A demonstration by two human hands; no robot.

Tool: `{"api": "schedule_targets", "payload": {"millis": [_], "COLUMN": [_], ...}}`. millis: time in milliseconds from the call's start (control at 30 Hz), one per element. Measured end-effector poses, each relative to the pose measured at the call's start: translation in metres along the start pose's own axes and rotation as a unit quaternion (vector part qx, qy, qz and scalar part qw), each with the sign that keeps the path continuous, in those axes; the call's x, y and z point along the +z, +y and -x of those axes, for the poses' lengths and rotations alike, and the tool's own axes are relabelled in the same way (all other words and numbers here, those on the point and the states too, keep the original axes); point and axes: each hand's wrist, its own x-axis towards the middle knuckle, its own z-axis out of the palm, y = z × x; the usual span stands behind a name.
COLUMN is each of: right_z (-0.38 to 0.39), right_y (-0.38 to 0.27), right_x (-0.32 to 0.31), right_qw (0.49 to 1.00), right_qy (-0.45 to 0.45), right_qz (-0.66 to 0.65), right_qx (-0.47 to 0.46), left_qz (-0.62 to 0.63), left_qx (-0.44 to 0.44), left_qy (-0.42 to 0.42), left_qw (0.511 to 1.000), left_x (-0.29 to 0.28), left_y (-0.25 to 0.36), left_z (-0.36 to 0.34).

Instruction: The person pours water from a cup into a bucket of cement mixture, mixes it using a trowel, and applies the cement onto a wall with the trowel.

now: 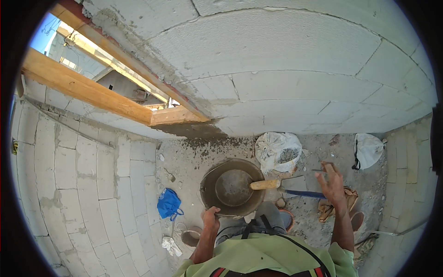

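A round, grey-smeared bucket [210,187] stands in front of me, with a wet grey film inside. My left hand [211,218] grips its near-left rim, the thumb on top. Across the bucket's right edge sticks the wooden handle [265,184] of a trowel, whose flat metal blade [294,185] points right. To the right, my right hand [331,182] is raised above the floor, fingers apart, with nothing plainly held. Beneath and left of it, a tool with a blue shaft [304,194] lies on the floor; its far end is hidden.
A white sack [277,150] with grey material lies beyond the bucket, another white bag [368,150] farther right. Crumpled brown paper [348,203] is by my right forearm. At left are a blue bag [169,203] and a small pot [190,237]. Block walls and a wooden window frame [92,92] enclose the spot.
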Motion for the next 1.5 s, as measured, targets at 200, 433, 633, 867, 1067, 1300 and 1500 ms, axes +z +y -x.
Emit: {"api": "schedule_targets", "payload": {"millis": [200, 433, 633, 867, 1067, 1300, 1500], "right_z": [-0.01, -0.001, 0.002, 0.014, -0.026, -0.036, -0.057], "right_y": [-0.059, -0.095, -0.163, -0.212, -0.212, -0.241, -0.249], "right_x": [0.108, 0.174, 0.224, 0.236, 0.268, 0.336, 0.321], "right_qw": [0.938, 0.845, 0.804, 0.749, 0.709, 0.6, 0.51], "right_qy": [-0.266, -0.449, -0.485, -0.47, -0.307, -0.348, -0.412], "right_qz": [0.142, 0.262, 0.326, 0.395, 0.479, 0.445, 0.399], "right_qx": [-0.171, -0.127, -0.111, -0.249, -0.416, -0.567, -0.641], "left_qz": [0.015, 0.034, 0.017, -0.004, -0.008, 0.045, 0.115], "left_qx": [0.027, 0.035, 0.028, 0.093, 0.09, 0.151, 0.126], "left_qy": [0.03, 0.071, 0.055, 0.169, 0.266, 0.406, 0.476], "left_qw": [0.999, 0.996, 0.998, 0.981, 0.96, 0.9, 0.863], "left_x": [0.013, -0.01, -0.023, -0.059, -0.054, -0.035, 0.0], "left_y": [0.008, 0.001, 0.0, -0.023, -0.011, -0.016, -0.028], "left_z": [0.039, 0.029, 0.015, 0.018, 0.026, 0.03, 0.032]}}
